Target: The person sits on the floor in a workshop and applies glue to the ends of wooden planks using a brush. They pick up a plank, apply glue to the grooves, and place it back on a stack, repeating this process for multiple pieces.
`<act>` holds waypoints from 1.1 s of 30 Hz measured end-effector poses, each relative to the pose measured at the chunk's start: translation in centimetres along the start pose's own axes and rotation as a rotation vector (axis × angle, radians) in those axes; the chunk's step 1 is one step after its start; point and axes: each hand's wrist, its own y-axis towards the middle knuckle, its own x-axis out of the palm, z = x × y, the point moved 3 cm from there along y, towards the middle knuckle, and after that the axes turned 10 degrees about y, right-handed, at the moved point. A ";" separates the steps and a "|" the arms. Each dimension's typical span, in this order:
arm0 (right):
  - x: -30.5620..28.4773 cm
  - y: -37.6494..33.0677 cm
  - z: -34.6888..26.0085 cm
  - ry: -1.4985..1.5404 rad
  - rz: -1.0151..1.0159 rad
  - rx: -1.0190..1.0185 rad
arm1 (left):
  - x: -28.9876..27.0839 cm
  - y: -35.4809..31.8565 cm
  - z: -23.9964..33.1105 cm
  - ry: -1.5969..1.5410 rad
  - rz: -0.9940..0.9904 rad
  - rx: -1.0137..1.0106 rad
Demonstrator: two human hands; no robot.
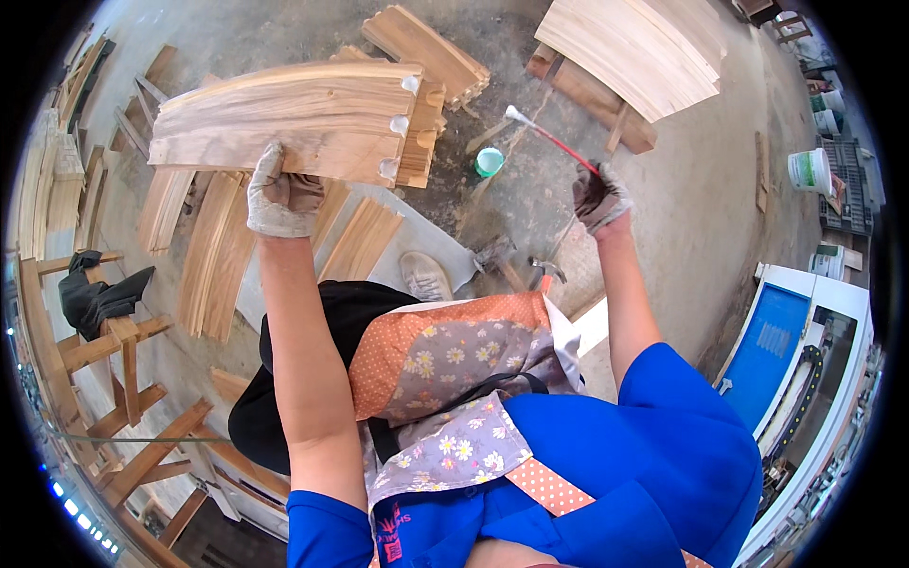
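My left hand, in a worn white glove, is closed on the near edge of a wide wooden board, thumb on top. White paste, apparently glue, sits in rounded notches along the board's right end. Behind that end lies another notched board. My right hand, gloved too, grips a thin red-handled brush whose white-coated tip points up and left, apart from the board. Between the hands, a small green cup with pale contents stands on the floor.
Stacked boards lie at the far middle, and pale planks at the far right. More planks lie below my left hand. A hammer is near my shoe. Wooden frames stand left; a white-blue machine stands right.
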 end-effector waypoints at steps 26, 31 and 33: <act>16.1 -11.4 3.7 -0.733 -0.316 -0.289 | -0.3 -0.8 -0.1 -0.076 0.133 0.033; 18.1 -13.8 3.7 -0.890 -0.407 -0.518 | -0.7 -0.8 -0.1 0.025 0.214 0.048; 18.2 -14.3 3.8 -0.940 -0.456 -0.561 | -0.7 -0.6 -0.1 0.009 0.158 0.057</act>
